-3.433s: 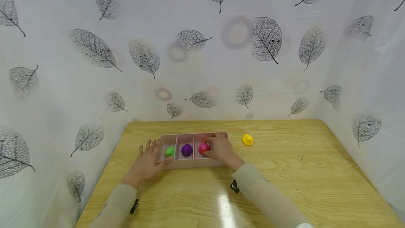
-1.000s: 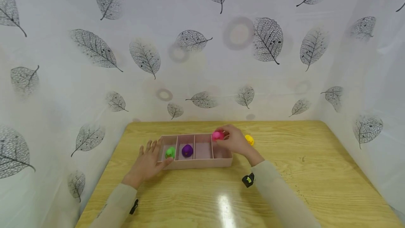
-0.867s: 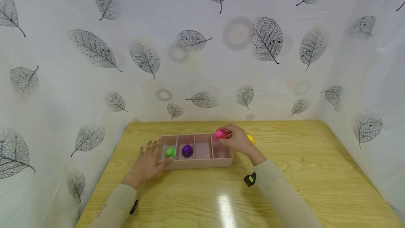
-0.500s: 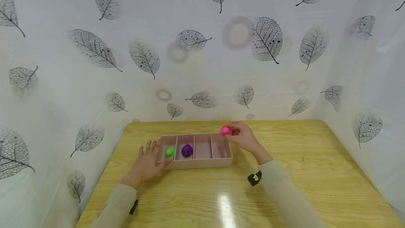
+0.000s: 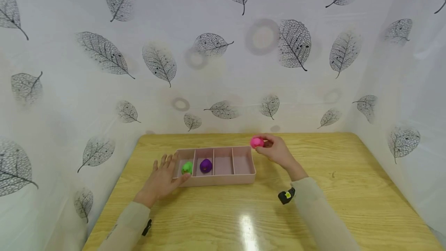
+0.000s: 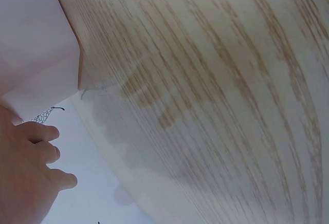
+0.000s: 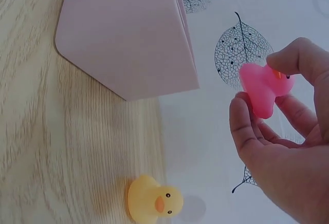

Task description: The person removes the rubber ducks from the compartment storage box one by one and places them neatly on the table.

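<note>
My right hand [image 5: 278,151] pinches a pink rubber duck [image 7: 264,84] between thumb and fingers, held up off the table past the box's far right corner. My left hand [image 5: 162,179] lies with fingers spread against the left end of the pink divided box [image 5: 216,180], its thumb along the front rim. Inside the leftmost compartment sits a green rubber duck [image 5: 186,167], and a purple rubber duck [image 5: 206,165] is in the one beside it. The two right compartments hold nothing. In the right wrist view a yellow rubber duck [image 7: 149,201] stands on the table; my right hand hides it in the head view.
The box stands on a wood-grain table [image 5: 313,196], toward its back edge. A white curtain [image 5: 223,80] printed with dark leaves encloses the table at the back and both sides.
The pink duck has been lifted out of the third compartment and carried right, beyond the box's far right corner. My right hand now covers the yellow duck. My left hand has stayed in place.
</note>
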Demonstrator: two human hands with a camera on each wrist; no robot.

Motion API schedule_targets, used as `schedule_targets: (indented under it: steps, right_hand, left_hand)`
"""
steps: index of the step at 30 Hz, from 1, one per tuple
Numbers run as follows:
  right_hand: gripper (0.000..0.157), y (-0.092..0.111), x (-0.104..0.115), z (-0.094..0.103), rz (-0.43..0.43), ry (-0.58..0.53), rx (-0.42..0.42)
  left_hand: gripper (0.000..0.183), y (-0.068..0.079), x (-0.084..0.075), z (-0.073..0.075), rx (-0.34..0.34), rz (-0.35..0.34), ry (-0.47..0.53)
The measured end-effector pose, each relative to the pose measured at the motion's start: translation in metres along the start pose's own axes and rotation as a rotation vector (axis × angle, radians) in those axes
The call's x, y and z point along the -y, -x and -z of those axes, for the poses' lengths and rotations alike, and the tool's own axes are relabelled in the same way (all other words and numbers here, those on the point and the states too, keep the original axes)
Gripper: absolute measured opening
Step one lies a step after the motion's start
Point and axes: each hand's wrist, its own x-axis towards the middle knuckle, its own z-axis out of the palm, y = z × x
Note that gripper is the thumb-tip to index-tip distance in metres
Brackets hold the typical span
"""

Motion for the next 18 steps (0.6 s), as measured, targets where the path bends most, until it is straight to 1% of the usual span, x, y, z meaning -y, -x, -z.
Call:
schedule_targets:
  steps: [7, 11, 14, 18]
  right_hand:
    - [0.048, 0.003, -0.004, 0.011, -0.049, -0.052, 0.0]
    - [0.049, 0.005, -0.008, 0.017, -0.058, -0.073, 0.002]
    - [0.05, 0.007, -0.01, 0.023, -0.06, -0.075, 0.005]
    - [0.051, 0.009, -0.014, 0.03, -0.057, -0.055, -0.013]
  left_hand:
    - [0.096, 0.001, -0.001, 0.001, 0.003, -0.001, 0.006]
    - [0.096, 0.001, 0.0, 0.001, 0.0, -0.003, 0.003]
    - [0.096, 0.001, 0.0, 0.001, -0.002, -0.004, 0.003]
    - [0.096, 0.0, 0.0, 0.001, -0.005, -0.006, 0.003]
